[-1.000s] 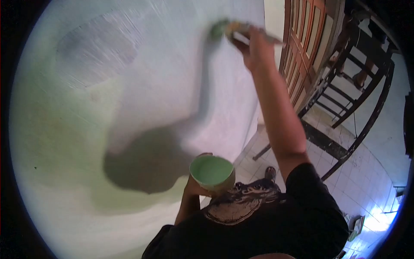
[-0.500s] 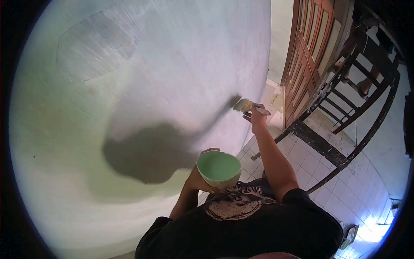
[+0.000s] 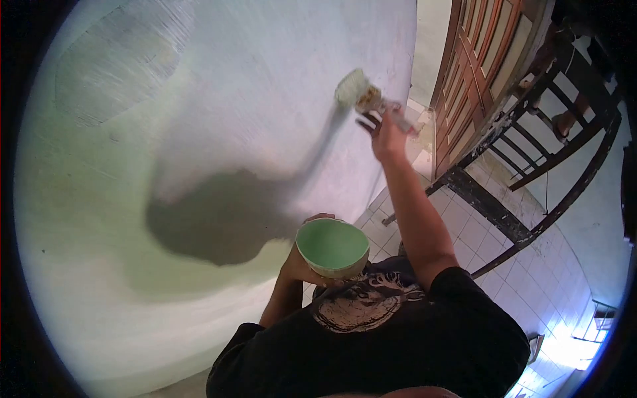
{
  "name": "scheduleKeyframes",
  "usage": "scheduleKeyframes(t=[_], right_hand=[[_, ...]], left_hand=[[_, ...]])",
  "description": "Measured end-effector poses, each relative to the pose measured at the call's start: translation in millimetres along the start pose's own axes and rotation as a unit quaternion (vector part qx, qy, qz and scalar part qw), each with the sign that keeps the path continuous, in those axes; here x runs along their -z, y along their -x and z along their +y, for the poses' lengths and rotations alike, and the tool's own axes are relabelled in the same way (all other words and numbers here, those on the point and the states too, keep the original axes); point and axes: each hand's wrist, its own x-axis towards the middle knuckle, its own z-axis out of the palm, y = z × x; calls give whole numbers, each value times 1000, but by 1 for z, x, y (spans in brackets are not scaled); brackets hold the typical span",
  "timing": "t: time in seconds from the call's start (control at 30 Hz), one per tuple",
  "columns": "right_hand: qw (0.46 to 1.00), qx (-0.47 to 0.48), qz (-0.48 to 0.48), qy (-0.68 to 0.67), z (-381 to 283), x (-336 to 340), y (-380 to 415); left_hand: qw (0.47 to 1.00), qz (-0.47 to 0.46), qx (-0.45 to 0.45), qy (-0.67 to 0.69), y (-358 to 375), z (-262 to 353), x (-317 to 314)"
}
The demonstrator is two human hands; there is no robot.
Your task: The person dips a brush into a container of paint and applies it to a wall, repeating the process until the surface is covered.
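Observation:
My right hand [image 3: 388, 132] is closed round the handle of a paintbrush [image 3: 355, 89], whose wide, pale-green bristles lie over the wall [image 3: 265, 99] near its right edge. Some fingers stick out beside the handle. Held in front of my chest, a bowl [image 3: 332, 245] shows a light green inside and a stained, paler outside. My left hand [image 3: 302, 268] grips it from the left and below, with fingertips showing at the far rim. Whitish and green patches cover the wall, and the shadow of my head and arm falls across it.
A dark, paint-spotted wooden chair [image 3: 488, 205] stands to the right on the tiled floor [image 3: 511, 285]. Behind it is a brown panelled door [image 3: 474, 73]. Another person's foot [image 3: 563, 125] shows past the chair. Bright light falls on the floor at lower right.
My right hand has moved the paintbrush up the wall and slightly left, turning its bristles upward. The bowl has shifted slightly up and left in view with my left hand.

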Motion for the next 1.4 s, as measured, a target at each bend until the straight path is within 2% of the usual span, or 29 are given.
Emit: scheduleKeyframes(t=[0.1,0.17,0.2,0.23,0.27,0.3,0.4,0.5,0.53,0.57,0.67,0.7,0.77,0.8,0.83,0.9,0.93,0.97,1.0,1.07,1.1,1.17,1.2,1.23,1.27,1.3,1.33,1.37,1.4], right_hand=[[998,-31,32,54,42,40,14],[988,-48,55,133,51,69,20],[989,-47,53,131,53,87,21],[977,-80,79,182,54,105,20],[961,-112,103,231,48,103,22],[957,-134,121,225,41,101,25],[974,-108,108,169,22,44,9],[981,-33,91,167,-24,-50,-5],[989,-35,27,143,-46,-68,-10],[992,-15,7,124,-71,-95,-2],[994,78,-75,3,-101,-126,-9],[993,80,-82,1,-100,-128,-10],[979,171,-98,56,-84,-120,-6],[937,249,-82,232,-50,-87,-16],[906,294,-57,299,-35,-79,6],[872,295,-49,387,25,7,-2],[828,380,95,401,52,20,12],[869,259,61,416,48,34,25],[894,132,25,427,39,46,34],[953,6,54,298,23,47,42],[952,8,47,304,16,42,38],[937,54,5,345,-5,9,21],[905,127,-31,405,-12,-6,0],[867,189,-36,460,-43,-56,5],[817,239,-81,519,-69,-94,-1],[784,306,-51,537,-87,-129,-10],[815,315,-85,479,-105,-159,-25],[789,378,-64,480,-122,-189,-40],[793,387,-91,462,-150,-220,-37]], left_hand=[[999,21,-38,-18,3,-7,3],[1000,16,14,18,8,-12,6],[999,14,32,30,10,-13,6],[999,18,43,26,10,-9,6],[999,19,45,22,10,-7,6],[999,21,47,18,9,-4,6],[999,31,27,-3,14,-2,7],[998,22,-11,-49,19,-3,12],[999,21,-15,-20,19,-2,12],[1000,20,-18,12,18,-2,11],[998,7,14,66,12,-1,7],[1000,-3,-15,26,10,3,6],[1000,-5,-20,17,10,3,7],[1000,-10,-17,12,10,2,8],[1000,-12,-27,7,9,2,10],[999,-20,-31,-16,11,0,11],[999,-23,-35,-28,11,-2,11],[999,-8,27,32,16,1,8],[999,-5,22,30,17,5,6],[1000,21,19,-7,18,12,3],[1000,23,14,-9,19,15,2],[998,63,-7,-13,23,17,-1],[998,64,-8,-12,26,14,-1],[998,60,-7,-5,27,10,1],[998,55,-3,3,29,8,1],[998,57,-2,3,30,9,-1],[998,66,-22,7,30,12,-3],[996,75,-44,11,28,13,-6],[996,82,-43,13,29,12,-9]])
